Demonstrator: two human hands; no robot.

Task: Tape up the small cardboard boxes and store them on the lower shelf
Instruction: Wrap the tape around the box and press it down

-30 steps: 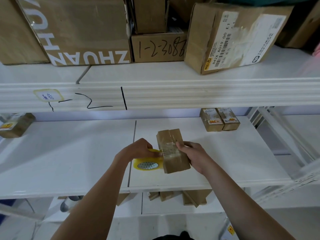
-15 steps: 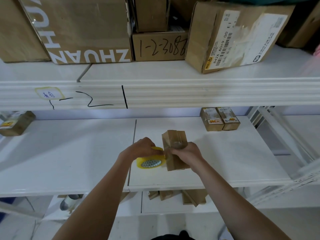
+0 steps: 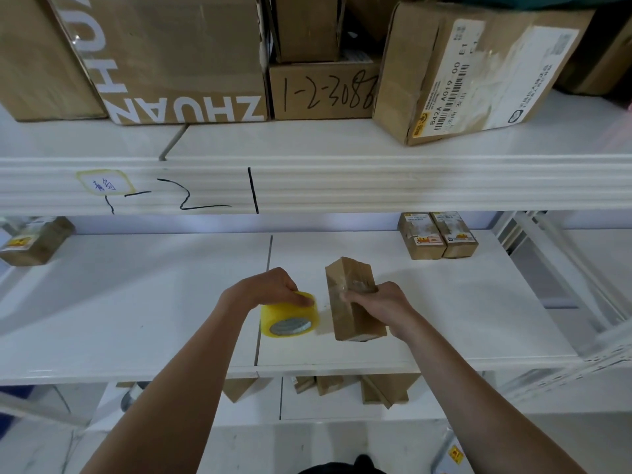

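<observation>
A small brown cardboard box [image 3: 345, 313] with clear tape over its top stands on the white middle shelf [image 3: 136, 302]. My right hand [image 3: 376, 302] grips its right side, fingers curled over the taped top. My left hand [image 3: 263, 289] holds a yellow tape roll [image 3: 289, 318] just left of the box, with a small gap between roll and box. Several small boxes [image 3: 383, 388] lie on the lower shelf [image 3: 325, 410], partly hidden under the middle shelf's front edge.
Two small labelled boxes [image 3: 437, 236] sit at the back right of the middle shelf, another small box [image 3: 34, 239] at its far left. Large cartons [image 3: 171, 56] fill the top shelf. White metal frame posts [image 3: 564, 268] stand at the right.
The tape roll has moved left, away from the box, which it touched before. My right hand slid from the box's side up over its taped top.
</observation>
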